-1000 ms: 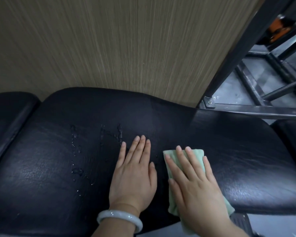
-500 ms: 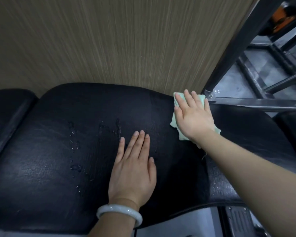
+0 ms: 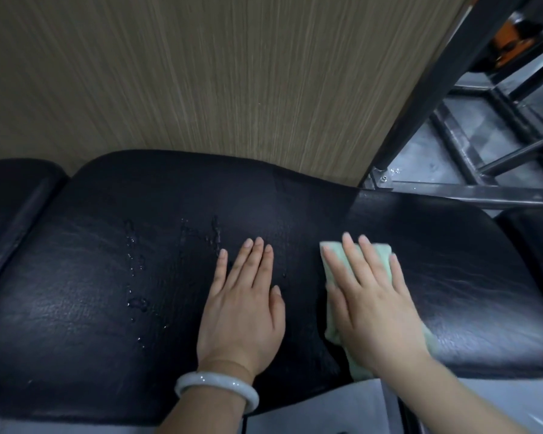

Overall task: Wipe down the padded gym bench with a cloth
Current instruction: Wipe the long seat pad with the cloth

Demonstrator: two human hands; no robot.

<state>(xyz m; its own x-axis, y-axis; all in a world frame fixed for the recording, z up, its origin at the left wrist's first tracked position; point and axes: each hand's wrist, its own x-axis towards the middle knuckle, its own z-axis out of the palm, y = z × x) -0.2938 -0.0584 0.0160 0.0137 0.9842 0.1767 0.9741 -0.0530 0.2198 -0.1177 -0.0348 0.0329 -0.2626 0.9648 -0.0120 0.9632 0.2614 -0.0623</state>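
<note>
Cloth [image 3: 378,255], pale green, lies flat on the black padded bench [image 3: 107,308], right of centre and toward the near edge, one corner hanging off the near side. Right hand [image 3: 373,308] presses it down, fingers straight and slightly spread, palm covering most of it; no pinch, just flat pressure. Left hand [image 3: 242,308] rests flat on the pad just left of the cloth, fingers straight and close together, holding nothing, a pale bangle [image 3: 217,389] on its wrist. Water droplets [image 3: 135,270] sit on the pad left of the left hand, unwiped.

Judgement: cloth is thin, limp and light, likely damp; it should slide easily on the slick vinyl and bunch if pushed from one edge. Best held under a broad flat palm at its middle. Padding looks soft, giving a little under pressure. Wall panel [image 3: 201,73] stands just beyond the far edge.
</note>
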